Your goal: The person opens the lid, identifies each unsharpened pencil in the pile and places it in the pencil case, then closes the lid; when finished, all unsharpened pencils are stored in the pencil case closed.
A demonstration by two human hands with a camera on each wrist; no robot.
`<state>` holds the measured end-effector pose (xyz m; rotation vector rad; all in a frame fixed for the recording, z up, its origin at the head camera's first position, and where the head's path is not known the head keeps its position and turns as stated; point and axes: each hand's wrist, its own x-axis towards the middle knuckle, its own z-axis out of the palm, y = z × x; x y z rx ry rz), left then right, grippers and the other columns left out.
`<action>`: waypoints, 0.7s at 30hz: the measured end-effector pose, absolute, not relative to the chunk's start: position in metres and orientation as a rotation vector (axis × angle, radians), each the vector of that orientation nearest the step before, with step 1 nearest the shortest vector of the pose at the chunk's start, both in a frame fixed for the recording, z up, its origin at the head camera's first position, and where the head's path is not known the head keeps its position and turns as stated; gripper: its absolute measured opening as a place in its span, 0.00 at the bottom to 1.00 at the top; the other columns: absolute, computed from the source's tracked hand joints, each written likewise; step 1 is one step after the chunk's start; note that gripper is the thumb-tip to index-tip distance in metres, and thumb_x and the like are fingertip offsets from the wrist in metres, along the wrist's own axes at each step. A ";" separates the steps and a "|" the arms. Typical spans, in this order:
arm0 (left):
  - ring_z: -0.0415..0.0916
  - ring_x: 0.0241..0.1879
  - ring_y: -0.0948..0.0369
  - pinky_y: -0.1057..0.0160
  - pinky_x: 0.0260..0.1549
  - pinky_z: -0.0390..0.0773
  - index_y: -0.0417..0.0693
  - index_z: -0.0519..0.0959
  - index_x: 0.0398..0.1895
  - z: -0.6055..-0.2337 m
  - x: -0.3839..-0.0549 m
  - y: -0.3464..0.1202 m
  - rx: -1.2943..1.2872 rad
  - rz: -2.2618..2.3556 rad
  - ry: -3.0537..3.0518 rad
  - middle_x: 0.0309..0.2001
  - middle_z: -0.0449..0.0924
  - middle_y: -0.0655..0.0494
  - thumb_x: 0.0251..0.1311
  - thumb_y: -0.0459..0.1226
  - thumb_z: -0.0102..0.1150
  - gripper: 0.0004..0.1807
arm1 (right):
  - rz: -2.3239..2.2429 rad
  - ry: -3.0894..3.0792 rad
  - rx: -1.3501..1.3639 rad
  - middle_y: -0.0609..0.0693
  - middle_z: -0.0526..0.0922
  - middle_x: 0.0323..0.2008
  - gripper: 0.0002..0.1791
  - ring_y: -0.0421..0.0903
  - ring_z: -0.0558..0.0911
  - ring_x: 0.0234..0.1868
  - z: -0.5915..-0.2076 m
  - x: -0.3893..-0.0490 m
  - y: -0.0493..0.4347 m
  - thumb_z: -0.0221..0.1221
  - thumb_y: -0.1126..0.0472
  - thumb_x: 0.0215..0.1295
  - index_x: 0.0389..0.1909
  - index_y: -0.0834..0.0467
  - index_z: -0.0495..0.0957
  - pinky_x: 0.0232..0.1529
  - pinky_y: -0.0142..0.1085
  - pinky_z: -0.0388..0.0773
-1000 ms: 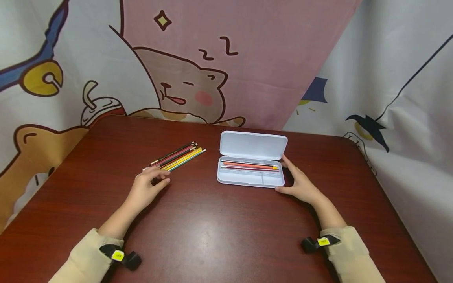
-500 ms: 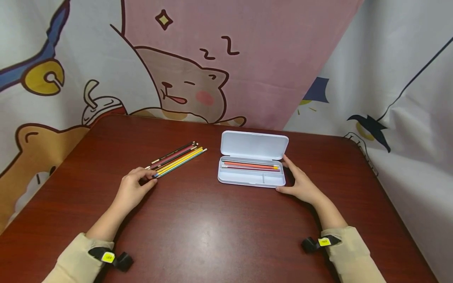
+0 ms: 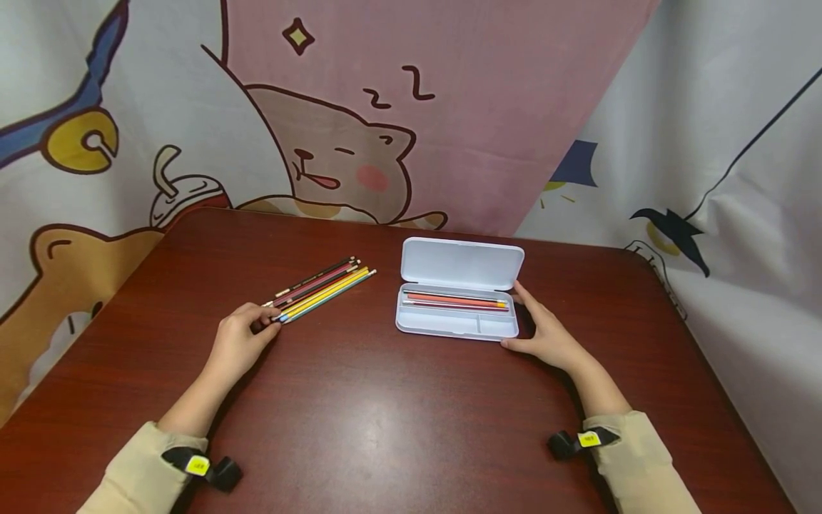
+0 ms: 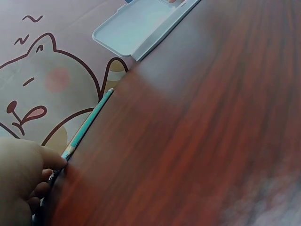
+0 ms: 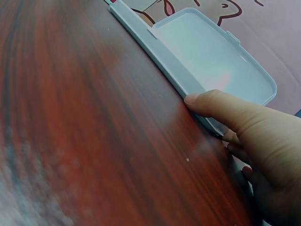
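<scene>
Several pencils (image 3: 324, 285) lie side by side on the left of the table, slanting up to the right, in yellow, teal, red and black. At their lower ends my left hand (image 3: 242, 339) pinches a pencil tip between thumb and fingers. The left wrist view shows the teal pencil (image 4: 94, 113) reaching out from the fingertips; the fingers hide its end. A white pencil case (image 3: 443, 329) stands with its lid (image 3: 461, 263) raised. My right hand (image 3: 546, 335) grips the case's right end, thumb at the front corner and fingers at the back.
Inside the case lie several pencils (image 3: 456, 301), orange and dark red among them, beside a small divider (image 3: 477, 325). The brown table (image 3: 379, 428) runs back to a printed cloth (image 3: 481, 128). Each sleeve carries a black wrist camera (image 3: 225, 474).
My left hand has moved left and slightly down along the pencils to their lower ends, uncovering more of them. My right hand has stayed at the case.
</scene>
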<state>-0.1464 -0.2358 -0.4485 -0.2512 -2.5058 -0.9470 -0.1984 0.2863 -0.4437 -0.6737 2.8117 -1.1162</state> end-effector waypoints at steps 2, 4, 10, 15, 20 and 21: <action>0.67 0.26 0.60 0.69 0.26 0.63 0.38 0.83 0.32 -0.449 -0.147 -0.236 -0.239 -0.933 -2.505 0.26 0.72 0.54 0.46 0.23 0.68 0.09 | -1.123 2.810 -0.676 0.63 0.64 0.64 0.62 0.59 0.58 0.67 -0.444 -0.198 0.287 0.74 0.57 0.48 0.76 0.51 0.41 0.63 0.60 0.50; 0.67 0.26 0.60 0.68 0.25 0.63 0.37 0.83 0.31 -0.449 -0.147 -0.235 -0.230 -0.923 -2.506 0.25 0.72 0.54 0.47 0.24 0.68 0.08 | -1.128 2.809 -0.682 0.62 0.64 0.64 0.62 0.59 0.58 0.67 -0.444 -0.199 0.287 0.74 0.57 0.48 0.76 0.51 0.41 0.63 0.60 0.50; 0.67 0.25 0.60 0.66 0.25 0.64 0.38 0.84 0.28 -0.448 -0.146 -0.235 -0.210 -0.908 -2.519 0.24 0.71 0.55 0.47 0.25 0.69 0.05 | -1.129 2.818 -0.707 0.62 0.65 0.64 0.62 0.58 0.59 0.66 -0.444 -0.200 0.288 0.74 0.58 0.47 0.76 0.52 0.41 0.62 0.59 0.50; 0.66 0.24 0.60 0.65 0.24 0.63 0.37 0.84 0.28 -0.448 -0.145 -0.234 -0.181 -0.905 -2.509 0.24 0.71 0.54 0.50 0.25 0.68 0.03 | -1.126 2.817 -0.698 0.62 0.65 0.64 0.62 0.58 0.59 0.66 -0.444 -0.199 0.287 0.74 0.58 0.47 0.76 0.53 0.42 0.63 0.59 0.50; 0.66 0.25 0.58 0.63 0.25 0.63 0.34 0.83 0.30 -0.447 -0.145 -0.234 -0.128 -0.902 -2.498 0.25 0.73 0.51 0.54 0.27 0.66 0.02 | -1.135 2.809 -0.690 0.62 0.65 0.64 0.62 0.59 0.58 0.66 -0.444 -0.199 0.287 0.74 0.57 0.47 0.76 0.52 0.41 0.63 0.60 0.50; 0.66 0.25 0.58 0.63 0.25 0.63 0.33 0.83 0.30 -0.446 -0.145 -0.234 -0.117 -0.906 -2.496 0.25 0.73 0.51 0.55 0.27 0.65 0.02 | -1.132 2.811 -0.690 0.62 0.65 0.64 0.62 0.59 0.59 0.66 -0.444 -0.199 0.287 0.74 0.57 0.47 0.76 0.52 0.42 0.63 0.60 0.50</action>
